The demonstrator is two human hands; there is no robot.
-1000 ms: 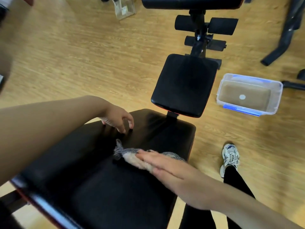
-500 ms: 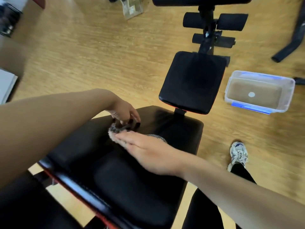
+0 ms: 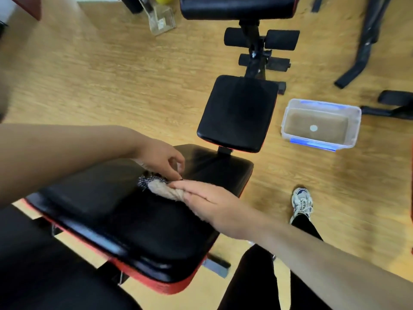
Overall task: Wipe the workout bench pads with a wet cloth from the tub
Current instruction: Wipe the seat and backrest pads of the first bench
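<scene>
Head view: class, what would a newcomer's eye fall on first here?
The right hand lies flat on a cloth on the big black pad, mid-frame. The left hand curls at the cloth's edge. A clear tub sits on the floor, right.

the right grip (image 3: pixel 207 203) presses flat on the cloth (image 3: pixel 159 188) near the bench's (image 3: pixel 138 233) far edge; the left grip (image 3: pixel 159 158) pinches its checkered end. the tub (image 3: pixel 355 128) stands off the right edge.

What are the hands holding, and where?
The cloth: the left hand pinches its far edge, while the right hand presses flat on top.
</scene>
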